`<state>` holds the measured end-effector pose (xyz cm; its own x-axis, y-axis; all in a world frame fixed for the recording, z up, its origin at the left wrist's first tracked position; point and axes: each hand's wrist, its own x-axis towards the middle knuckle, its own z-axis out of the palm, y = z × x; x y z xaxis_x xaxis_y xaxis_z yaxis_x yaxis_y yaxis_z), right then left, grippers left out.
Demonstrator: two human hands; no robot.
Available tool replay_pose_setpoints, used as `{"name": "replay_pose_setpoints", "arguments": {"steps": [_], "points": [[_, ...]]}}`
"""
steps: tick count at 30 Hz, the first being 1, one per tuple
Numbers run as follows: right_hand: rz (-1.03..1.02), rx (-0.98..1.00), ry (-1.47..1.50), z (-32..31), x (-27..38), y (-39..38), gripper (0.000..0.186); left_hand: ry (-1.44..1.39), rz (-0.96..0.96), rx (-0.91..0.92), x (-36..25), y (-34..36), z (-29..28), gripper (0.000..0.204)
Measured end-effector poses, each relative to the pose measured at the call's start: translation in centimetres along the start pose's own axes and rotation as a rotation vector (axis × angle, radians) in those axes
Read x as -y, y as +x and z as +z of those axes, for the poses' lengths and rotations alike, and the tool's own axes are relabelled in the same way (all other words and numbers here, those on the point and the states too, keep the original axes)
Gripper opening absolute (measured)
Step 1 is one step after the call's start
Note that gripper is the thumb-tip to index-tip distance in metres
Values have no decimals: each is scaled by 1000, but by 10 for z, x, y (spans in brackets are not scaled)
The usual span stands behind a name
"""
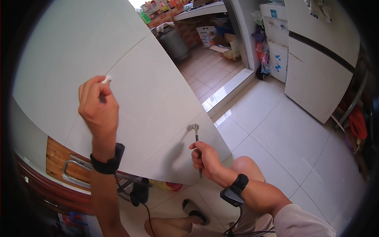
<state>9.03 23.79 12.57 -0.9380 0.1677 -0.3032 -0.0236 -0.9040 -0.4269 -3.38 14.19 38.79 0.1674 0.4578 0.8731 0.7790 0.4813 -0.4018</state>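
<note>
My left hand (98, 104) is closed, with thumb and forefinger pinching a small white piece (107, 79) whose exact kind I cannot make out. It is at a broad white surface (138, 98) with thin seams. Lower and to the right, my right hand (205, 158) wraps round the dark handle of a slim tool with a grey metal head (196, 127). Its head points up, in front of the white surface, where a soft shadow falls beside it. Whether the head touches the surface I cannot tell.
Beyond the white surface's right edge, a raised door sill (229, 91) leads to a space with a grey gas cylinder (173, 43) and a cardboard box (229, 47). A fridge (316, 67) stands at right. Below lie a wooden panel with a metal frame (59, 158) and my slippered foot (195, 211).
</note>
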Motion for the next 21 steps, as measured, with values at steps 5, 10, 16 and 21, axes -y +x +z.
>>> {"name": "replay_pose_setpoints", "arguments": {"steps": [5,10,16,21], "points": [[-110,-48,76,4,-8,1,20,-129,72,189,-31,-58,28,21],[-168,-88,44,10,-5,-5,22,-301,168,440,-46,-118,16,20],[-72,91,-67,4,-11,-7,24,-35,-4,252,3,-104,-35,21],[36,163,-282,9,-43,-5,27,169,-222,80,16,-138,-65,19]]}}
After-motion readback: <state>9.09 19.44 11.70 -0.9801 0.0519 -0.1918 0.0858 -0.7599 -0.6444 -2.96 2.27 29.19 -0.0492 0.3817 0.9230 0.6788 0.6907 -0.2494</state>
